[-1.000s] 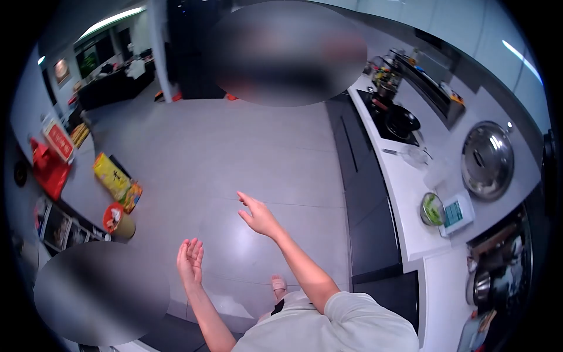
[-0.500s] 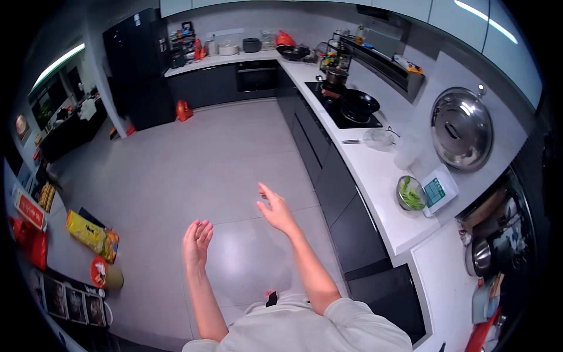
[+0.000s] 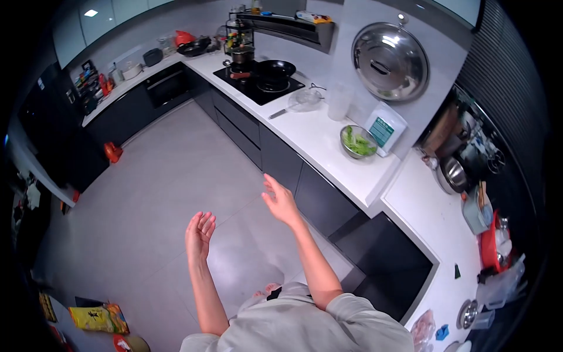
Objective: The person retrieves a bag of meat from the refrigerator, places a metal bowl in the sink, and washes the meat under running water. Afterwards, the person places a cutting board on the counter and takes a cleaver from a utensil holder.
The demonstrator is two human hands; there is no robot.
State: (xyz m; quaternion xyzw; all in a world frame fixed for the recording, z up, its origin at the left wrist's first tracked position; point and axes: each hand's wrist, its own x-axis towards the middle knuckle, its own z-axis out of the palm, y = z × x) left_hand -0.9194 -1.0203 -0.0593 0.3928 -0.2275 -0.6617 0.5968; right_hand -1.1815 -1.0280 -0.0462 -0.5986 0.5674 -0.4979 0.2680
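My left hand (image 3: 200, 236) is raised over the grey floor, empty, with its fingers loosely curved and parted. Further forward and to the right, my right hand (image 3: 279, 200) also holds nothing, its thumb apart from the fingers. Neither hand touches anything. Nearest to the right hand are the dark cabinet fronts (image 3: 280, 154) under the white counter (image 3: 328, 167). On that counter stand a bowl of green leaves (image 3: 358, 142) and a white packet with a green label (image 3: 386, 128). A strainer (image 3: 304, 100) lies further along.
A black wok (image 3: 273, 70) sits on the cooktop (image 3: 255, 88). A large steel lid (image 3: 390, 61) hangs on the wall. A steel basin (image 3: 452, 175) and a red tub (image 3: 489, 243) stand at the right. A yellow bag (image 3: 97, 318) lies at lower left; an orange object (image 3: 112, 152) stands on the floor.
My view has turned to the right, so the counter, bowl and cooktop sit further left in the picture and more of the right-hand counter shows. Both hands stay raised and empty.
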